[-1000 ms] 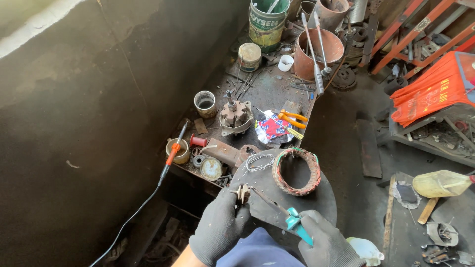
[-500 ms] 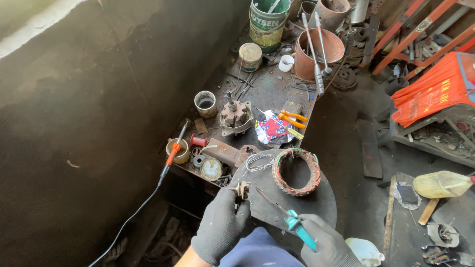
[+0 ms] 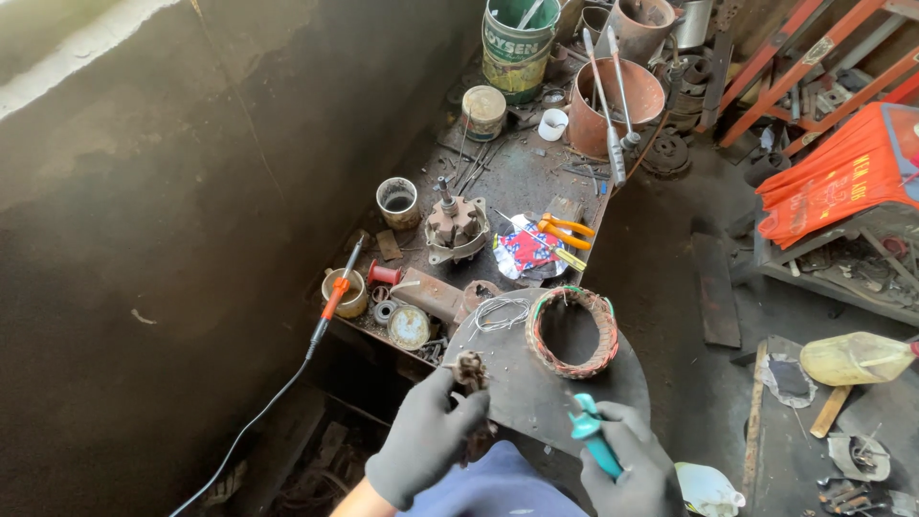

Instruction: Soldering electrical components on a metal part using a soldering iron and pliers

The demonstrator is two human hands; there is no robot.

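Left hand (image 3: 426,442) clamped around small wire-wound part (image 3: 469,369), steadying it; right hand (image 3: 627,464) fisted on teal-handled tool (image 3: 593,436), both near stator winding (image 3: 572,331).

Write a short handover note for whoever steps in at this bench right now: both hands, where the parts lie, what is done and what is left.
Left hand, gloved, pinches a small dark tangled wire part at the near edge of the round metal plate.
Right hand, gloved, grips a teal-handled tool; its tip is hidden.
The copper winding ring lies flat on the plate, untouched, loose thin wire beside it.
Soldering iron rests in a cup at the bench edge; orange-handled pliers lie further back.
Done: ring and wire laid out. Left: the ring itself, not yet handled.
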